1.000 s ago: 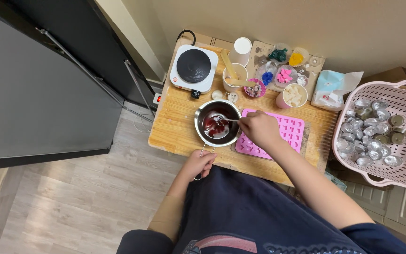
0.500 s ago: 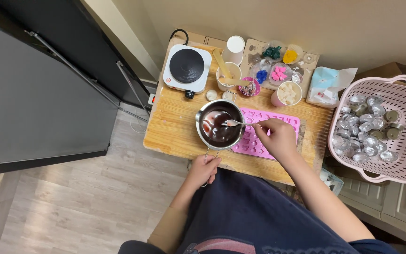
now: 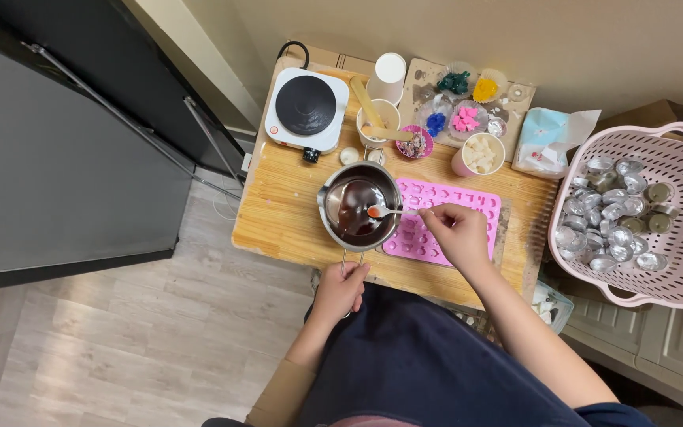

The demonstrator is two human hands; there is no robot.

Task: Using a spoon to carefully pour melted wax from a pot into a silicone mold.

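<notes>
A person seated at a small wooden table [image 3: 294, 213] is lifting a spoon [image 3: 385, 211] out of a steel pot [image 3: 357, 207] of dark red liquid; the right hand [image 3: 458, 233] is pinching the spoon's handle between fingertips and thumb, and the bowl of the spoon, carrying a bright red dab, is now sitting over the pot's right rim, having drawn rightward toward the pink mould [image 3: 444, 229] from where it was dipping in the liquid a second ago; the hand itself is hovering above the mould, which is lying just beside the pot, touching or nearly touching it; the left hand [image 3: 341, 289] is closing around the pot's thin handle at the table's near edge, as it was a moment before, steadying it; the shift is suggesting a spoonful being carried across to the mould's cavities; behind are standing a white hotplate [image 3: 307, 107], small cups and a pink basket [image 3: 673, 261] of foil cups.
</notes>
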